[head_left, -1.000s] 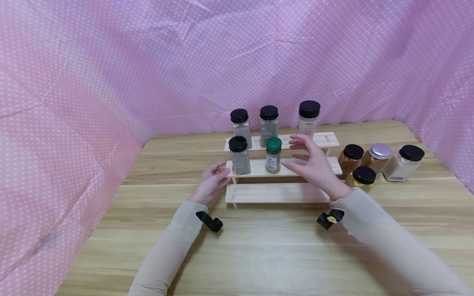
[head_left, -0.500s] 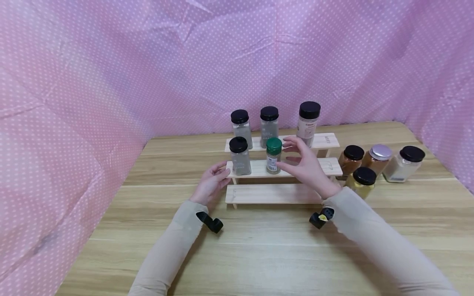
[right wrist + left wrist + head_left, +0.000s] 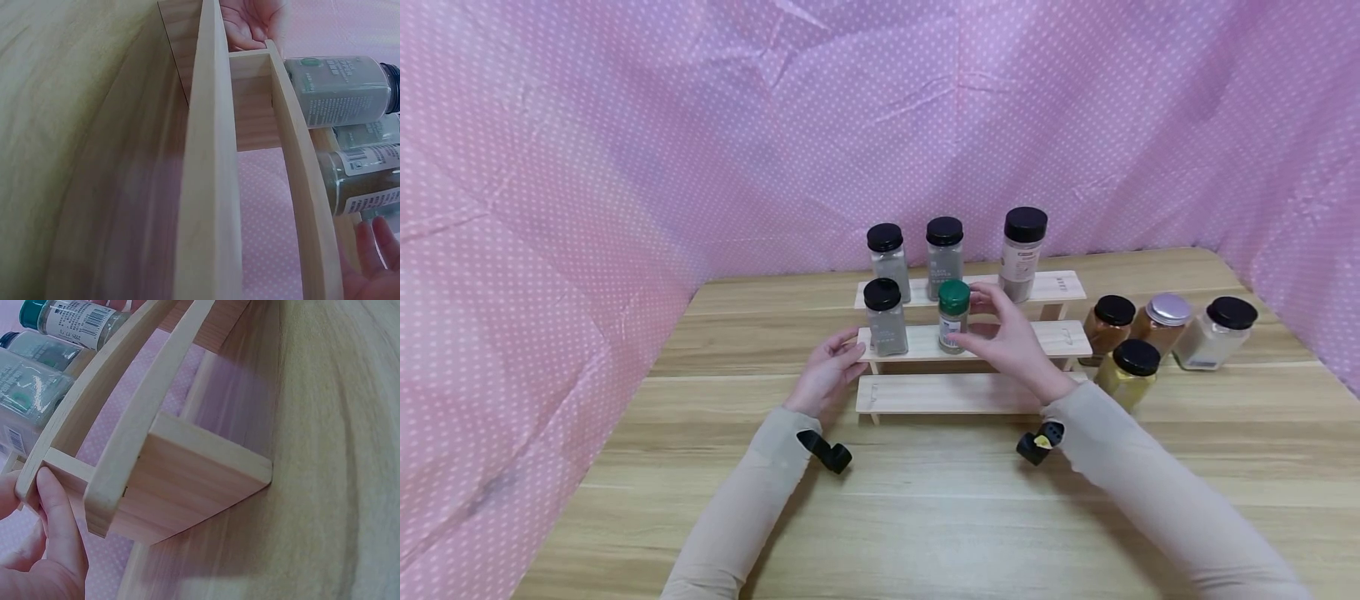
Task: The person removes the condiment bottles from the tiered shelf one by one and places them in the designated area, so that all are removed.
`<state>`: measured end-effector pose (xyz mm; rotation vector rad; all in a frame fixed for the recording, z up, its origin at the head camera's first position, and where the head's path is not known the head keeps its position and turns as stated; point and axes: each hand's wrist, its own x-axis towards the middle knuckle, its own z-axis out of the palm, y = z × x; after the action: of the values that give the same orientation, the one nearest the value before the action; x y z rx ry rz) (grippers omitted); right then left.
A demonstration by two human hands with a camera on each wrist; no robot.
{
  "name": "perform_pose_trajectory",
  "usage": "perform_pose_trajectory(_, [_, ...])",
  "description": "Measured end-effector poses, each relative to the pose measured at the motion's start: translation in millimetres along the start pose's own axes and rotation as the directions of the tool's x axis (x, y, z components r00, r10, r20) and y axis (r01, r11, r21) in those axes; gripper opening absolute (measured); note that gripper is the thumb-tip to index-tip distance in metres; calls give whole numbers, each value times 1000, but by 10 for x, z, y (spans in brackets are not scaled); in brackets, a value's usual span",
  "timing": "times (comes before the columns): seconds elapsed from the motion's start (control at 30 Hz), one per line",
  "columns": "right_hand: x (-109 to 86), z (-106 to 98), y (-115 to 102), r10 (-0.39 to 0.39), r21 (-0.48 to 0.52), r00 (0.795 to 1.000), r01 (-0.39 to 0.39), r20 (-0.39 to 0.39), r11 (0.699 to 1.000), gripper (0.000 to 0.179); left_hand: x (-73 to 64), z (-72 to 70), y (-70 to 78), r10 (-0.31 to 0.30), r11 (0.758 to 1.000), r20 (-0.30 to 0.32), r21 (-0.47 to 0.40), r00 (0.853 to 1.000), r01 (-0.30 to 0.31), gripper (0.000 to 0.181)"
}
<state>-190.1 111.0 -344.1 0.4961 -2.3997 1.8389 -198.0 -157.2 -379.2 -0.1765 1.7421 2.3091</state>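
Green-capped jar (image 3: 952, 321) upright on the middle shelf (image 3: 1060, 337) of a three-tier wooden rack (image 3: 951, 393), around mid-length. Right hand (image 3: 1011, 340) at it from the right: fingers partly spread in a loose C, thumb in front of the label. Right wrist view has fingertips right beside the glass; can't tell if they grip or only graze it. Left hand (image 3: 829, 367) pinches the left end of the middle shelf between thumb and fingers.

Step in hand, my read: positioning that jar while the left hand steadies the rack; picking up vs setting down not clear. Next move would call for either a firmer pinch or a clean release, without bumping the neighbours or tipping the jar.

Black-capped gray jar (image 3: 886, 323) also on the middle shelf, to the left, apart. Top shelf (image 3: 1060, 285): two more gray jars, then a taller labelled jar (image 3: 1021, 258). Right of the rack, on the table (image 3: 940, 517): brown jar (image 3: 1105, 333), silver-lidded jar (image 3: 1160, 323), white jar (image 3: 1210, 337), yellow jar (image 3: 1125, 383). Pink dotted cloth (image 3: 850, 125) behind.
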Motion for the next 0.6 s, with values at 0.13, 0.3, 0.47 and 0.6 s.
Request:
perform_pose_trajectory(0.13, [2, 33, 21, -3, 9, 1000, 3, 3, 1000, 66, 2, -4, -6, 0, 1000, -3, 6, 1000, 0, 49])
perform_pose_trajectory(0.3, [5, 69, 35, 4, 9, 1000, -4, -19, 1000, 66, 5, -5, -7, -3, 1000, -5, 6, 1000, 3, 48])
perform_pose_trajectory(0.47, [7, 94, 24, 4, -3, 998, -4, -57, 1000, 64, 13, -4, -5, -9, 1000, -9, 7, 1000, 9, 48])
perform_pose_trajectory(0.6, [4, 118, 20, -5, -17, 997, 3, -79, 1000, 60, 11, -7, -9, -12, 1000, -11, 2, 1000, 12, 48])
